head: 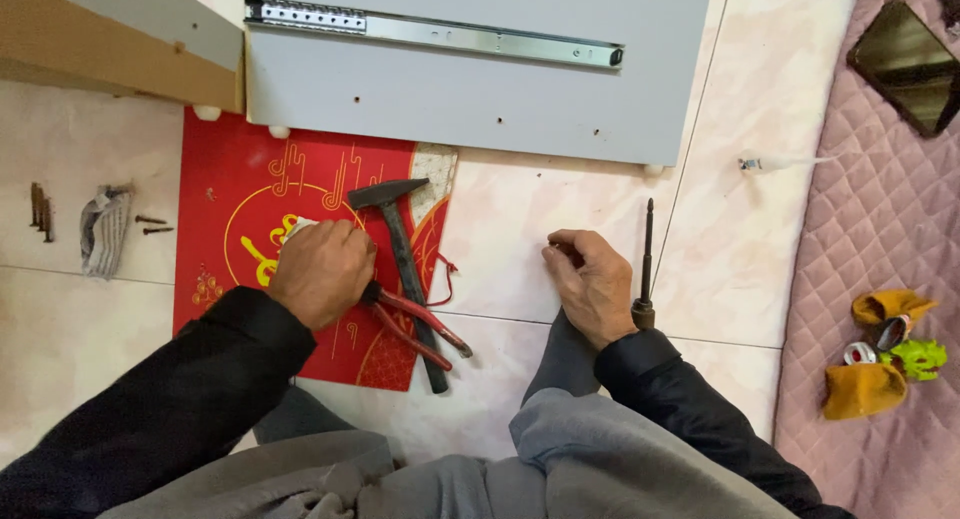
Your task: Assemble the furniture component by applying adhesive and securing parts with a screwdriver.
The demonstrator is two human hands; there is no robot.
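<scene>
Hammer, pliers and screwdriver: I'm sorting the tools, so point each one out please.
Hammer [404,254]: head view, on its dark handle just below the head.
Pliers [425,324]: head view, on a red handle by the left hand [322,271].
Screwdriver [647,244]: head view, on its metal shaft.

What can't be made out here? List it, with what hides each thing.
- Head view: the jaws of the red-handled pliers are hidden under the left hand.
- What the right hand pinches is too small to tell, covered by curled fingers.
- Screwdriver handle is mostly behind the right wrist.
- Grey panel is cut off by the top edge.
</scene>
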